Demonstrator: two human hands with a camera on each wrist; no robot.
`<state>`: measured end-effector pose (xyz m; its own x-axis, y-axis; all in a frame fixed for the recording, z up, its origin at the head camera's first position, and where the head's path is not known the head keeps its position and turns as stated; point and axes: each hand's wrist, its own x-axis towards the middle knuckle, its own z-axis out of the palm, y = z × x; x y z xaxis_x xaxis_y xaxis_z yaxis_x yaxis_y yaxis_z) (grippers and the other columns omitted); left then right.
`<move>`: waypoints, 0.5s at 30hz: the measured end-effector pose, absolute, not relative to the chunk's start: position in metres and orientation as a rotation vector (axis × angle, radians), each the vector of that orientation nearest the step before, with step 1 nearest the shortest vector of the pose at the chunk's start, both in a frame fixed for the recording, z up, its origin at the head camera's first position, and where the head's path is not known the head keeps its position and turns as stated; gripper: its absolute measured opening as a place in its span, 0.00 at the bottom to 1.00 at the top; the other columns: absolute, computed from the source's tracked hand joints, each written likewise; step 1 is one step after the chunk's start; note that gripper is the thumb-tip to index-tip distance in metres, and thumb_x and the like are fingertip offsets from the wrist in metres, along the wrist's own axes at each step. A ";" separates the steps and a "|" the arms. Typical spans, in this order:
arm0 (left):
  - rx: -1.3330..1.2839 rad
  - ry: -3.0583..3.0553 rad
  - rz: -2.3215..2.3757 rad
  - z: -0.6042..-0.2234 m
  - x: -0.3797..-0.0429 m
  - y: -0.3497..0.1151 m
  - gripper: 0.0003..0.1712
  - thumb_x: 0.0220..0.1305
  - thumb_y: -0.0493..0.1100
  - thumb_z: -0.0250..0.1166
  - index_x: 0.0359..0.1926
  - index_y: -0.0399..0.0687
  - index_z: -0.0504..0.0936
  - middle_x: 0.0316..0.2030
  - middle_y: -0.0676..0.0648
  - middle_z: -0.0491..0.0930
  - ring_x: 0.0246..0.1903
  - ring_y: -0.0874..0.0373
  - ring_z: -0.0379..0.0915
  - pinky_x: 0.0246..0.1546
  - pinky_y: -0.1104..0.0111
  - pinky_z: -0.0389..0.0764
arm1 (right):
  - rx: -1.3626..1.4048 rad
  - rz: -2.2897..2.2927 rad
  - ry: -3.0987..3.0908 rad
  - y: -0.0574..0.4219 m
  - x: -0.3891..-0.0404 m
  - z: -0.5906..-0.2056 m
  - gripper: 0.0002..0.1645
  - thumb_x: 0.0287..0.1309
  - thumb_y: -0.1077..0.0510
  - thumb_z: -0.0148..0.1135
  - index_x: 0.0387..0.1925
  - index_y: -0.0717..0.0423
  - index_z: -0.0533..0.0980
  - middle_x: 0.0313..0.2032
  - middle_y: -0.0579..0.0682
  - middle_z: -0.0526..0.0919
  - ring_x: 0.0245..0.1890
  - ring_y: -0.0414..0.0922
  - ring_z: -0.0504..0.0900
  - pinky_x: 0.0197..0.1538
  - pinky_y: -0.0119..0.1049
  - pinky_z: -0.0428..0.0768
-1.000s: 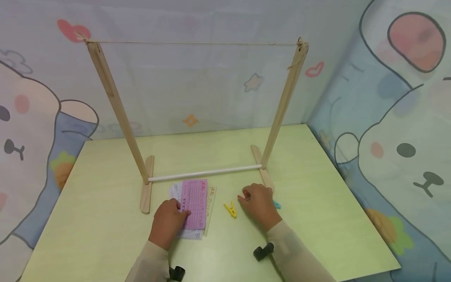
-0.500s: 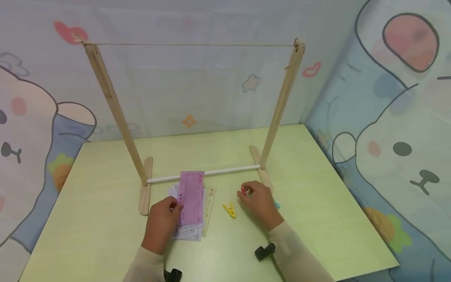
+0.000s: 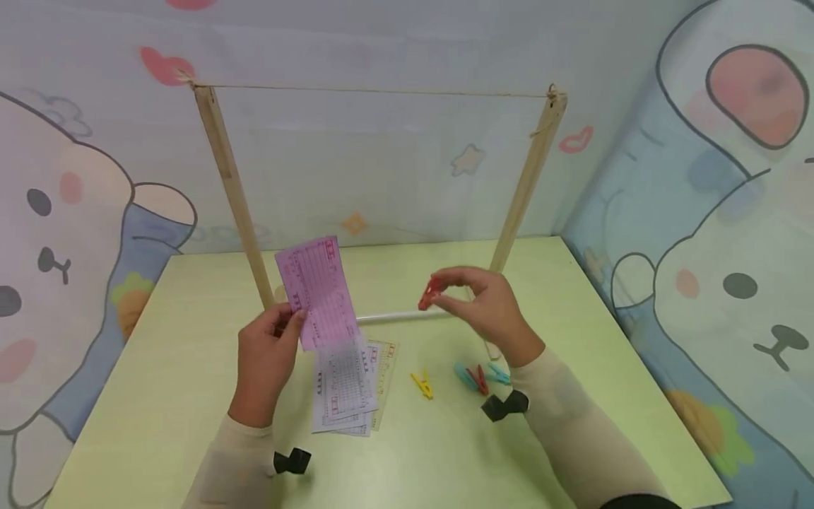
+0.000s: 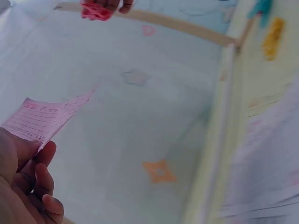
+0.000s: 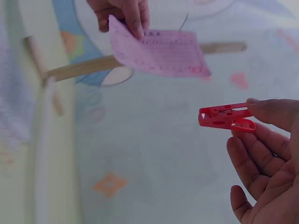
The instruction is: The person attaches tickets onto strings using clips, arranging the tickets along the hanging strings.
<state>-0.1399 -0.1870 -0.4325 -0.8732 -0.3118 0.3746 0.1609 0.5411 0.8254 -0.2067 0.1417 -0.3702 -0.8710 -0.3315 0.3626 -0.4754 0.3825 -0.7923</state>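
Observation:
A pink printed slip (image 3: 323,290) is pinched along its left edge between the thumb and fingers of my left hand (image 3: 266,360), raised off the table. In the left wrist view the pink slip (image 4: 44,116) bends slightly. To the right, my right hand (image 3: 490,307) pinches a red clothespin (image 3: 429,293) by its handle end, also in the air. The right wrist view shows this red clothespin (image 5: 224,116) with its jaws pointing away from the hand. Below the pink slip lies a stack of white slips (image 3: 346,382), with a yellowish slip (image 3: 386,378) peeking out at the right.
A yellow clothespin (image 3: 422,385), a second red clothespin (image 3: 478,379) and blue clothespins (image 3: 466,376) lie on the table (image 3: 210,382). Behind the hands stands a wooden frame, its left post (image 3: 229,177) and right post (image 3: 531,177) joined by a string (image 3: 375,90) above and a white rod (image 3: 400,316) below.
My left hand has lifted the pink slip off the stack, up and to the left. My right hand has risen with the red clothespin, uncovering the clothespins on the table.

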 end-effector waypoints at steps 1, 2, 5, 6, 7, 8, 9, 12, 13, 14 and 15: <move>0.107 -2.268 -1.296 -0.421 -0.144 -0.191 0.12 0.75 0.43 0.65 0.47 0.39 0.87 0.34 0.44 0.86 0.29 0.54 0.74 0.24 0.74 0.73 | 0.780 1.486 -2.448 0.138 -0.211 -0.351 0.15 0.58 0.56 0.78 0.48 0.52 0.88 0.47 0.45 0.89 0.52 0.44 0.84 0.58 0.47 0.77; 0.090 -2.237 -1.290 -0.408 -0.149 -0.195 0.12 0.75 0.44 0.64 0.47 0.38 0.87 0.34 0.43 0.86 0.28 0.54 0.74 0.24 0.75 0.72 | 0.841 1.470 -2.392 0.133 -0.215 -0.332 0.15 0.57 0.57 0.79 0.47 0.53 0.88 0.47 0.46 0.89 0.51 0.44 0.83 0.57 0.45 0.77; 0.052 -2.168 -1.264 -0.372 -0.164 -0.205 0.14 0.76 0.45 0.64 0.46 0.37 0.87 0.33 0.42 0.86 0.28 0.56 0.74 0.23 0.76 0.71 | 1.026 1.418 -2.191 0.116 -0.230 -0.277 0.16 0.54 0.61 0.80 0.46 0.56 0.88 0.46 0.49 0.89 0.48 0.43 0.83 0.53 0.41 0.76; 0.043 -2.156 -1.249 -0.361 -0.169 -0.207 0.14 0.76 0.45 0.64 0.46 0.37 0.87 0.33 0.42 0.85 0.27 0.56 0.74 0.23 0.76 0.70 | 1.068 1.398 -2.143 0.110 -0.235 -0.259 0.16 0.54 0.62 0.80 0.45 0.57 0.88 0.46 0.49 0.89 0.48 0.43 0.83 0.52 0.39 0.76; 0.033 -2.145 -1.245 -0.351 -0.173 -0.209 0.15 0.76 0.46 0.64 0.46 0.37 0.87 0.33 0.42 0.85 0.27 0.56 0.73 0.23 0.76 0.69 | 1.102 1.386 -2.104 0.103 -0.240 -0.242 0.16 0.53 0.63 0.80 0.45 0.58 0.88 0.46 0.50 0.89 0.48 0.42 0.82 0.52 0.38 0.76; 0.026 -2.135 -1.249 -0.341 -0.177 -0.210 0.15 0.76 0.46 0.64 0.46 0.37 0.87 0.33 0.42 0.85 0.27 0.56 0.73 0.23 0.75 0.69 | 1.126 1.370 -2.074 0.096 -0.244 -0.225 0.15 0.53 0.63 0.80 0.45 0.58 0.88 0.45 0.50 0.89 0.48 0.41 0.82 0.52 0.38 0.76; 0.019 -2.132 -1.265 -0.333 -0.181 -0.211 0.16 0.76 0.47 0.63 0.47 0.37 0.87 0.33 0.42 0.85 0.27 0.56 0.74 0.23 0.75 0.70 | 1.138 1.356 -2.062 0.088 -0.248 -0.210 0.15 0.54 0.62 0.80 0.45 0.58 0.88 0.45 0.49 0.90 0.48 0.40 0.82 0.53 0.37 0.75; -0.001 -2.130 -1.335 -0.314 -0.191 -0.214 0.18 0.76 0.49 0.63 0.49 0.38 0.86 0.35 0.44 0.84 0.29 0.57 0.74 0.26 0.74 0.72 | 1.142 1.335 -2.092 0.063 -0.256 -0.168 0.13 0.58 0.61 0.77 0.45 0.58 0.88 0.43 0.47 0.90 0.48 0.37 0.81 0.53 0.33 0.74; -0.006 -2.130 -1.359 -0.309 -0.193 -0.214 0.18 0.76 0.50 0.62 0.49 0.38 0.86 0.35 0.45 0.84 0.30 0.57 0.75 0.28 0.74 0.73 | 1.147 1.326 -2.105 0.055 -0.257 -0.156 0.12 0.60 0.61 0.76 0.46 0.59 0.88 0.43 0.47 0.90 0.49 0.37 0.80 0.53 0.32 0.74; -0.012 -2.129 -1.378 -0.305 -0.196 -0.216 0.18 0.76 0.50 0.62 0.50 0.38 0.86 0.36 0.45 0.85 0.31 0.57 0.76 0.28 0.74 0.73 | 1.144 1.333 -2.122 0.047 -0.258 -0.146 0.12 0.61 0.61 0.75 0.46 0.59 0.87 0.44 0.48 0.90 0.49 0.38 0.79 0.53 0.32 0.74; -0.016 -2.128 -1.389 -0.302 -0.198 -0.217 0.18 0.76 0.50 0.62 0.50 0.38 0.87 0.36 0.46 0.85 0.31 0.57 0.76 0.29 0.74 0.74 | 1.140 1.344 -2.138 0.038 -0.258 -0.136 0.12 0.62 0.61 0.74 0.47 0.60 0.87 0.44 0.48 0.90 0.48 0.39 0.79 0.52 0.32 0.74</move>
